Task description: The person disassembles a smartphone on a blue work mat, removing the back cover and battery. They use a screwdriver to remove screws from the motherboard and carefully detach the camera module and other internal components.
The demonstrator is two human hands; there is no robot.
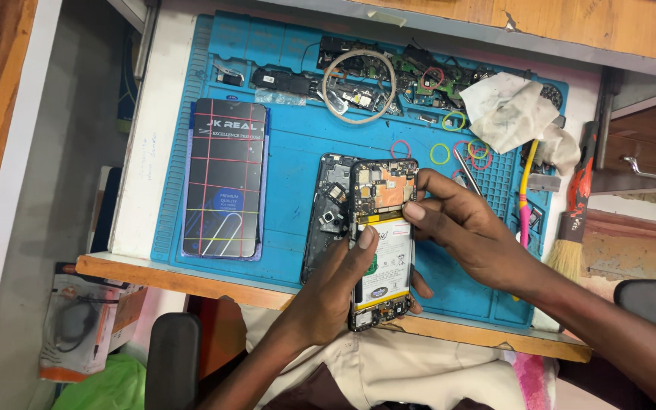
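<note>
Room: a grey floor shows at the left of your desk, and a wooden shelf (540, 23) runs along the top.
Desk: a white top with a wooden front edge (191, 282); a drawer with a metal handle (651, 171) is at the right.
Mat: a blue work mat (298, 144) covers most of the desk.
Box: a flat dark rectangular package (224, 178) with a grid of pink and yellow lines and a blue round label lies on the left part of the mat, well apart from your hands.
Opened phone: the phone (383, 243) with its back off is between your hands, over the front edge of the mat; you see the orange board above and the white battery with a yellow band below.
Back cover: a dark shell (328, 212) lies just beside the phone, at its left.
Left hand: your left hand (339, 285) is closed around the lower part of the phone, the thumb on the battery.
Right hand: your right hand (468, 228) has its fingers together, pinching the phone's right edge near the board.
Cloth: a crumpled white cloth (512, 110) lies at the top right of the mat.
Brush: a brush (571, 228) lies at the right edge.
Small parts: a ring of tape (333, 89), loose boards and coloured rubber bands (440, 154) lie along the top.
</note>
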